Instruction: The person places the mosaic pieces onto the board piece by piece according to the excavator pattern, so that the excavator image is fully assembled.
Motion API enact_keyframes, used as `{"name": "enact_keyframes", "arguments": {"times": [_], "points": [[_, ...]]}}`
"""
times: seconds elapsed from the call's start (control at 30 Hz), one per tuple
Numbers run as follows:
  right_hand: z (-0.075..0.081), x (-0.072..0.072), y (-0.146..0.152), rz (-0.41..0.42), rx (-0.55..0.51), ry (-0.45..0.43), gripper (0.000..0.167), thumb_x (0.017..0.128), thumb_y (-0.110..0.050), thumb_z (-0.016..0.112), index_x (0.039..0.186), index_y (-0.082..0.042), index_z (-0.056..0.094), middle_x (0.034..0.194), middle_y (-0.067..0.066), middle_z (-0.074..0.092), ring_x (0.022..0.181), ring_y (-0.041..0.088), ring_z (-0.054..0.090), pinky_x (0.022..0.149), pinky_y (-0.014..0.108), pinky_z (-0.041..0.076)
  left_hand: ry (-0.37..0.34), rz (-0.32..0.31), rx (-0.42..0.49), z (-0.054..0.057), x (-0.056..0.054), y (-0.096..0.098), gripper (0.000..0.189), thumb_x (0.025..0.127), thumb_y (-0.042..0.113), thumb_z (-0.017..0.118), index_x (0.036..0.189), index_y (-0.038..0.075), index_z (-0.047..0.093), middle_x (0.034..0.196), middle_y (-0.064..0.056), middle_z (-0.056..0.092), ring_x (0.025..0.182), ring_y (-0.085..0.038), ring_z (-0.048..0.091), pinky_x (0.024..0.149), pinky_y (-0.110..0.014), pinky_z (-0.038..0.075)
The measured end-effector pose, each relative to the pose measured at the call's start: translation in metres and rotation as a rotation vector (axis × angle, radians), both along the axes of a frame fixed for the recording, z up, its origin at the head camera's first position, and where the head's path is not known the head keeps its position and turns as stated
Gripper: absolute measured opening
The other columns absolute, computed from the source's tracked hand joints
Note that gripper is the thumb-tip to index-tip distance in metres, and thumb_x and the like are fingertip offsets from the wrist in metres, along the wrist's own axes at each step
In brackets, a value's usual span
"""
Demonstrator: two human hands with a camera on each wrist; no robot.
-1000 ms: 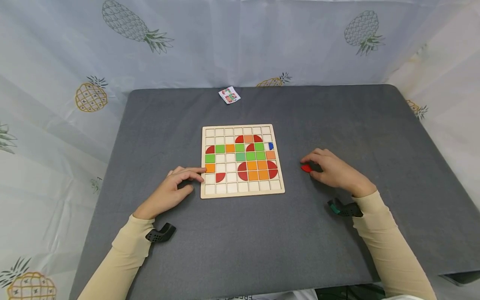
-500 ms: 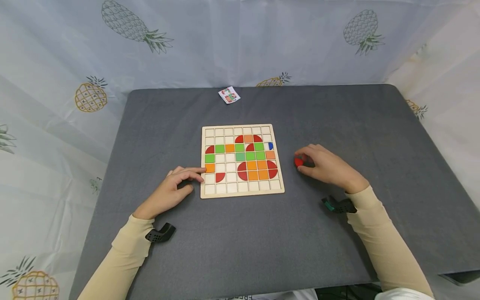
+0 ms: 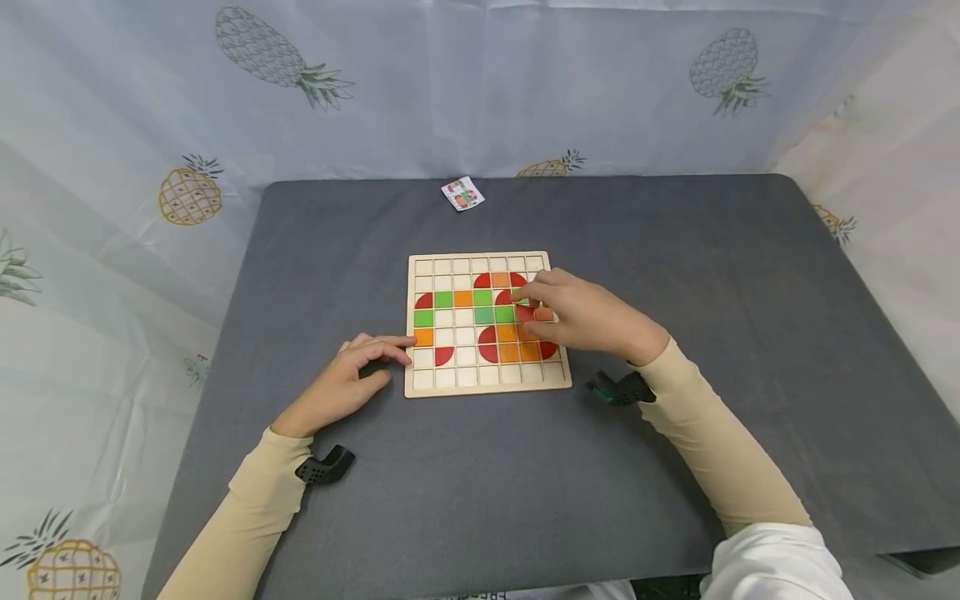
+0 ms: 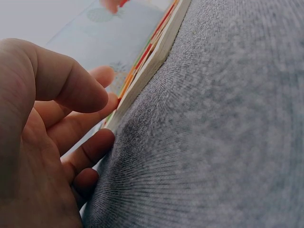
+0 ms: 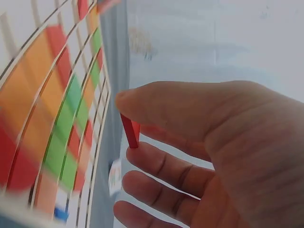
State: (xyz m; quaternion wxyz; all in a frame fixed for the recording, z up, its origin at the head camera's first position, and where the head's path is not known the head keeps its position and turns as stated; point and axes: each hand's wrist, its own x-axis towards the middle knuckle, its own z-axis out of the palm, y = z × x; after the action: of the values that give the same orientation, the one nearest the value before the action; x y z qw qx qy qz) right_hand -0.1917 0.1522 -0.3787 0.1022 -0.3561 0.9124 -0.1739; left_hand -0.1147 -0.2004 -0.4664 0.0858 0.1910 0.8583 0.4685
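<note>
A wooden grid board (image 3: 467, 378) lies on the dark cloth, partly filled with red quarter-round, green and orange tiles. Over its right side, my right hand (image 3: 588, 315) pinches a red tile (image 5: 130, 130) between thumb and fingertip. The right wrist view shows this tile nearly edge-on, held above the board, so its full outline is hidden. My left hand (image 3: 348, 382) rests by the board's left edge, fingertips touching the rim near an orange tile (image 3: 423, 337). In the left wrist view those fingers are loosely bent and hold nothing. The right hand covers several cells.
A small printed card (image 3: 462, 193) with a coloured pattern lies at the table's (image 3: 675, 233) far edge. Behind it hangs a pale curtain (image 3: 480, 92) with pineapple prints. Each wrist carries a black camera, the left one (image 3: 325, 466) sitting close above the cloth.
My right hand has moved left from the bare cloth to above the board, carrying the red tile. My left hand has stayed at the board's left edge.
</note>
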Motion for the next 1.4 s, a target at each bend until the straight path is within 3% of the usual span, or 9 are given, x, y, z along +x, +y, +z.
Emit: {"name": "enact_keyframes", "arguments": {"times": [0.2, 0.53, 0.77, 1.0, 1.2, 1.4], "points": [[-0.005, -0.003, -0.036, 0.129, -0.049, 0.03, 0.026, 0.095, -0.021, 0.068, 0.119, -0.012, 0.071, 0.102, 0.001, 0.063, 0.095, 0.018, 0.056, 0.08, 0.03, 0.051, 0.007, -0.005, -0.01, 0.0, -0.002, 0.001, 0.036, 0.093, -0.007, 0.056, 0.111, 0.02, 0.072, 0.146, -0.002, 0.059, 0.104, -0.011, 0.048, 0.09, -0.034, 0.029], [-0.016, -0.002, -0.086, 0.203, -0.019, -0.044, 0.031, 0.096, -0.021, 0.065, 0.126, -0.015, 0.069, 0.109, -0.004, 0.064, 0.098, 0.012, 0.056, 0.084, 0.026, 0.053, -0.012, -0.012, 0.005, -0.001, -0.005, 0.003, 0.035, 0.09, -0.011, 0.052, 0.094, 0.02, 0.069, 0.146, -0.002, 0.059, 0.118, -0.017, 0.049, 0.096, -0.042, 0.025], [-0.028, 0.0, -0.101, 0.293, -0.033, -0.009, 0.03, 0.097, -0.021, 0.067, 0.126, -0.014, 0.069, 0.113, -0.001, 0.067, 0.097, 0.014, 0.057, 0.09, 0.027, 0.051, -0.021, -0.014, 0.019, -0.002, -0.004, 0.005, 0.034, 0.088, -0.011, 0.052, 0.094, 0.019, 0.068, 0.147, 0.0, 0.058, 0.118, -0.016, 0.048, 0.095, -0.04, 0.024], [-0.031, -0.002, -0.1, 0.227, -0.026, -0.035, 0.031, 0.094, -0.02, 0.068, 0.125, -0.015, 0.068, 0.113, -0.003, 0.066, 0.101, 0.013, 0.058, 0.09, 0.027, 0.052, -0.018, -0.013, 0.007, -0.002, -0.004, 0.004, 0.035, 0.088, -0.011, 0.052, 0.091, 0.02, 0.068, 0.143, 0.0, 0.061, 0.111, -0.015, 0.047, 0.092, -0.039, 0.024], [-0.036, 0.0, -0.105, 0.29, -0.079, 0.022, 0.028, 0.096, -0.02, 0.069, 0.123, -0.013, 0.069, 0.111, -0.002, 0.068, 0.097, 0.015, 0.057, 0.091, 0.028, 0.05, 0.002, 0.017, 0.059, -0.001, -0.004, 0.002, 0.033, 0.085, -0.014, 0.051, 0.101, 0.012, 0.066, 0.142, -0.006, 0.058, 0.112, -0.016, 0.05, 0.095, -0.036, 0.03], [-0.044, 0.006, -0.114, 0.313, -0.054, 0.054, 0.028, 0.096, -0.025, 0.069, 0.123, -0.016, 0.069, 0.11, -0.004, 0.068, 0.094, 0.013, 0.054, 0.086, 0.026, 0.049, 0.02, 0.056, 0.1, -0.002, -0.004, 0.0, 0.039, 0.085, -0.016, 0.052, 0.114, 0.007, 0.065, 0.143, -0.009, 0.055, 0.104, -0.017, 0.051, 0.085, -0.024, 0.037]]}}
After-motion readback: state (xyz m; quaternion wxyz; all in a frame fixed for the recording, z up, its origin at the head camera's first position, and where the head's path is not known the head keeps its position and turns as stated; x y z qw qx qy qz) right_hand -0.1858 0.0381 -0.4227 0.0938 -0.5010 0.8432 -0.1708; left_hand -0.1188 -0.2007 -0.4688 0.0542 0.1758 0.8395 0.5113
